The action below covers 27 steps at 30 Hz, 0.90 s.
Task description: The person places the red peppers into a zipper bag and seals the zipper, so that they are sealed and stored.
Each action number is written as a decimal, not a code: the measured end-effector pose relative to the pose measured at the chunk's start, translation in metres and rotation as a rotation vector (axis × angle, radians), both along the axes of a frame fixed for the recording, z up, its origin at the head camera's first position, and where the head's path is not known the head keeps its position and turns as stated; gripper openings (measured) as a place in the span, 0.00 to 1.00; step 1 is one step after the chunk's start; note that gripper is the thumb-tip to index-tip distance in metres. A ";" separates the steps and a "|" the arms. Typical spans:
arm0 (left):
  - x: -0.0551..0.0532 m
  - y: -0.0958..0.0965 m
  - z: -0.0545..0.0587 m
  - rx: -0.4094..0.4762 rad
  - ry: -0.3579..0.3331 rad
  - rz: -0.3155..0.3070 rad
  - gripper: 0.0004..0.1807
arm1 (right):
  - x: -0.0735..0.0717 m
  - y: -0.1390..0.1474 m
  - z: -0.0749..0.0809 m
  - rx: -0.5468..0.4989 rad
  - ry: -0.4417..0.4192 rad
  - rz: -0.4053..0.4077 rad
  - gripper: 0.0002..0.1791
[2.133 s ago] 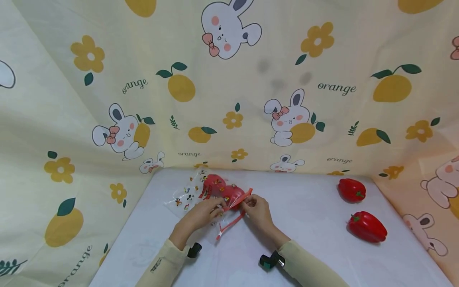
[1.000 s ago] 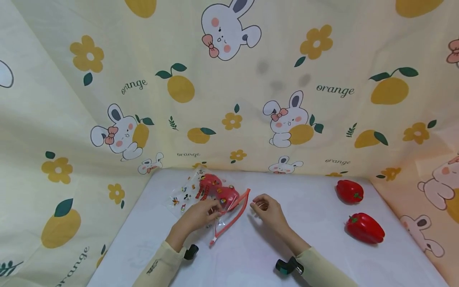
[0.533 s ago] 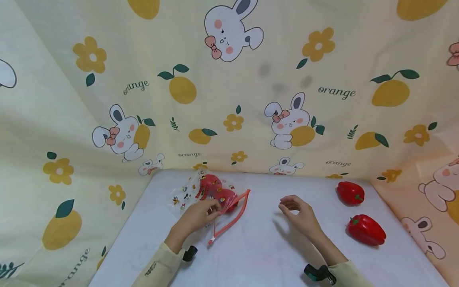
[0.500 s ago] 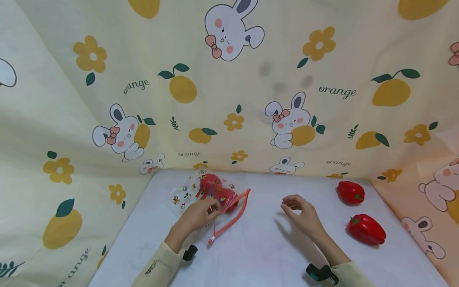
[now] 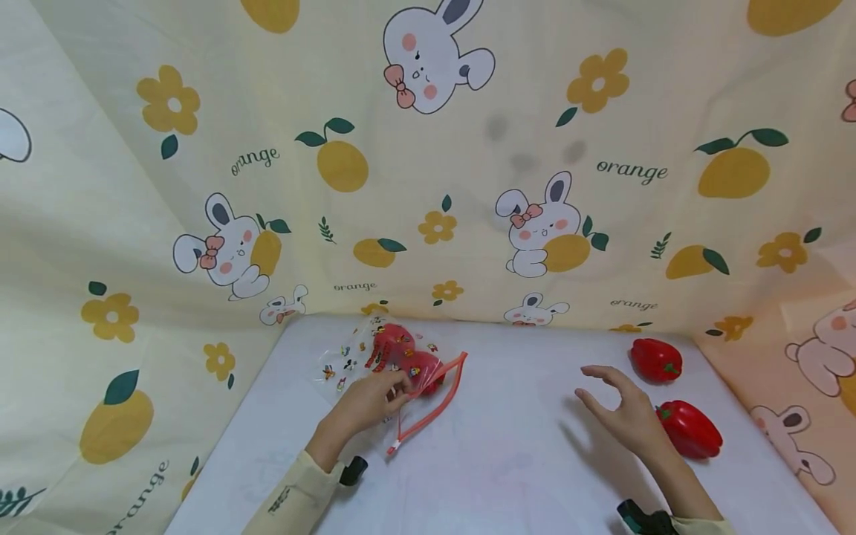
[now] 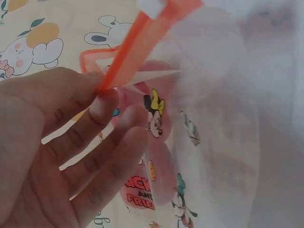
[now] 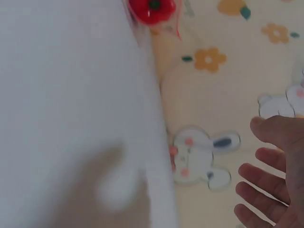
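Note:
My left hand (image 5: 368, 401) pinches the orange-red zip edge (image 6: 126, 57) of a clear cartoon-printed zip bag (image 5: 332, 360) lying on the table. Through the plastic, two red rounded things (image 5: 392, 340) show; their kind is blurred by the print. The bag's mouth gapes, its other zip edge (image 5: 438, 411) bowed toward the front right. My right hand (image 5: 631, 420) hangs above the table at right, thumb and fingers spread, holding nothing. Just beyond it lies a red bell pepper (image 5: 695, 431), its stem end partly covered by the hand. A second red bell pepper (image 5: 656, 360) sits farther back.
The white table (image 5: 508, 461) meets a printed cloth backdrop (image 5: 468, 245) along its rear and sides. Each wrist carries a small black camera, the left one (image 5: 353, 471) above the tabletop. A red pepper (image 7: 154, 8) appears at the top of the right wrist view.
My right hand let go of the bag's zip and travelled right toward the peppers, its fingers spreading. The left hand stays on the bag, whose mouth now gapes wider.

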<state>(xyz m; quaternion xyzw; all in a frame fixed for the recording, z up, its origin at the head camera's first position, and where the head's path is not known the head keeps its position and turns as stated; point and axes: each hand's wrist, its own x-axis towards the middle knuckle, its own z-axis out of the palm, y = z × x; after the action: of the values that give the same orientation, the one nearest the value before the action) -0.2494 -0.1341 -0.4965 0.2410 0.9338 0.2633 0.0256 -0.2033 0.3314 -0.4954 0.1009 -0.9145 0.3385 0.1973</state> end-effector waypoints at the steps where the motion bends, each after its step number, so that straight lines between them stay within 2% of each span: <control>1: 0.000 0.000 0.000 -0.001 -0.004 -0.002 0.04 | 0.002 0.005 0.001 0.001 -0.014 -0.005 0.27; 6: 0.000 -0.001 0.000 -0.014 -0.017 -0.007 0.03 | 0.013 0.030 0.006 0.022 -0.080 -0.053 0.34; 14: 0.001 -0.001 0.001 -0.059 -0.002 0.004 0.04 | 0.025 0.067 0.005 0.043 -0.056 -0.102 0.36; 20: 0.002 0.000 0.003 -0.049 -0.037 0.011 0.05 | 0.029 0.096 0.003 0.096 -0.169 -0.130 0.41; 27: 0.003 -0.001 0.004 -0.036 -0.058 -0.006 0.05 | 0.031 0.121 -0.003 0.084 -0.275 -0.124 0.51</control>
<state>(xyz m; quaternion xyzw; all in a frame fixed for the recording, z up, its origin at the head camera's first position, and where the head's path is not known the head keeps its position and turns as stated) -0.2468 -0.1347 -0.4927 0.2356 0.9365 0.2531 0.0581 -0.1720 0.4524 -0.4982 0.0053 -0.9507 0.2979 0.0864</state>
